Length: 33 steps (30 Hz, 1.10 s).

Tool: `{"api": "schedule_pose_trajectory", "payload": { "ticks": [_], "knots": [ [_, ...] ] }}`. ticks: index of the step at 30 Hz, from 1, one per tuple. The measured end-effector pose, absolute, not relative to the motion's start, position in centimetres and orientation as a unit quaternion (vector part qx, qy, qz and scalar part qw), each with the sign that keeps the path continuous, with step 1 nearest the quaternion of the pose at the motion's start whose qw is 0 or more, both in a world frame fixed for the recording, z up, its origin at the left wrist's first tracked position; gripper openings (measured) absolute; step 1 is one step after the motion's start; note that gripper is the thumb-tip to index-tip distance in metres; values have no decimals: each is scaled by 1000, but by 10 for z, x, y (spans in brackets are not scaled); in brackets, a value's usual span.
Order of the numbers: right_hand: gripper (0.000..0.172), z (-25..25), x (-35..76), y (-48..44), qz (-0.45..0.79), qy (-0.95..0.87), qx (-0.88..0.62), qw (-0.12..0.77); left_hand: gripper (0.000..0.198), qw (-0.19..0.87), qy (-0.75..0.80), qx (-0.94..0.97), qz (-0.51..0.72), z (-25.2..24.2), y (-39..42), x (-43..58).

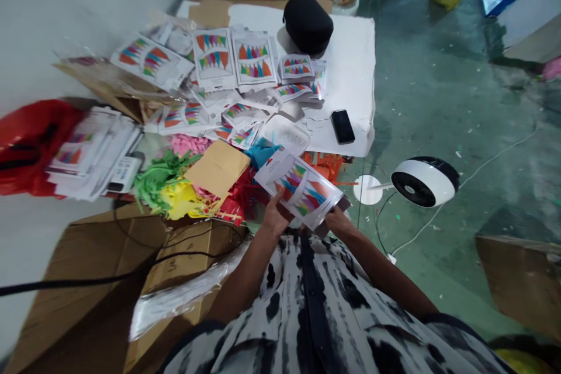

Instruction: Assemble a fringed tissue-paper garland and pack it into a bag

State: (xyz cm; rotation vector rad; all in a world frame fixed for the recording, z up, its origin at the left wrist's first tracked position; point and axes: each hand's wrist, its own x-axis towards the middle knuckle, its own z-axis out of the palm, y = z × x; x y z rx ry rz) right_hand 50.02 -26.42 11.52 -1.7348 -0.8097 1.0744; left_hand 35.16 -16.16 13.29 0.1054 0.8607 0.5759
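A flat white packet (302,190) printed with colourful tassel garlands is held tilted in front of my body. My left hand (276,216) grips its lower left edge, thumb on the printed face. At the packet's lower right corner, my right hand (337,221) pinches the edge, its fingers partly hidden underneath. Just beyond the packet sit a white tray (287,134) and blue tissue (262,153). Green (160,181), yellow (182,198) and red tissue strips lie left of it, with a tan card (218,168) on top. Orange strips (326,166) show behind its right side.
Similar packets (214,58) cover the white table (355,64), which also bears a black case (308,24) and a phone (342,126). A fan (425,181) stands right. Paper stacks (94,152), a red bag (35,146) and cardboard boxes (184,269) are left.
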Motion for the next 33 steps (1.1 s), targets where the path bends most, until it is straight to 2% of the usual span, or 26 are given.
{"api": "schedule_pose_trajectory", "payload": {
  "ticks": [4, 9, 13, 15, 19, 24, 27, 33],
  "knots": [
    [34, 127, 503, -264, 416, -313, -711, 473, 28, 848, 420, 44, 321, 132, -150, 350],
    [20, 144, 507, -261, 338, -324, -737, 487, 21, 850, 428, 34, 306, 135, -161, 354],
    [13, 151, 516, -260, 349, -377, -721, 466, 26, 846, 422, 33, 325, 136, -158, 348],
    [13, 154, 522, -259, 374, -424, -694, 445, 34, 839, 427, 42, 335, 135, -154, 344],
    [25, 160, 527, -255, 411, -462, -649, 443, 38, 834, 440, 40, 330, 136, -151, 340],
    [19, 158, 512, -255, 309, -406, -709, 486, 30, 838, 445, 36, 313, 140, -154, 342],
    [24, 154, 504, -257, 240, -369, -745, 502, 21, 827, 469, 35, 308, 141, -157, 344],
    [26, 170, 509, -263, 203, -397, -768, 459, 25, 796, 487, 35, 357, 138, -153, 346]
  ]
}}
